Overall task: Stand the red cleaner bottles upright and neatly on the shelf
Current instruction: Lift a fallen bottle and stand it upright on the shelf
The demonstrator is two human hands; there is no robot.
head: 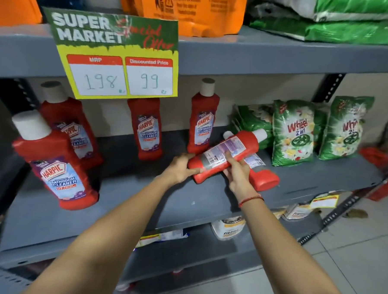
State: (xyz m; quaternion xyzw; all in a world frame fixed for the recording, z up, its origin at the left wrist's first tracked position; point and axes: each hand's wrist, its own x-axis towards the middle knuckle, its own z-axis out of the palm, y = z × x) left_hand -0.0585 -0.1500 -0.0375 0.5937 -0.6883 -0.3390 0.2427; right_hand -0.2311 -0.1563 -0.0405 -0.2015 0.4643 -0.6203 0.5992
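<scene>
Several red cleaner bottles with white caps stand upright on the grey shelf [141, 195]: one at front left [57, 162], one behind it [72, 127], one under the price sign [148, 128] and one further right [202, 122]. A tilted red bottle [224, 153], back label up and cap pointing right and away, is held off the shelf by both hands. My left hand [180, 168] grips its base end. My right hand [236, 171] holds its middle from the front. Another red bottle [263, 179] lies flat beneath it, mostly hidden.
Green detergent packs [292, 131] stand to the right on the same shelf. A green and yellow price sign [116, 57] hangs from the shelf above, which carries orange packs [191, 9] and green sacks [356, 25]. More goods sit on a lower shelf [229, 229].
</scene>
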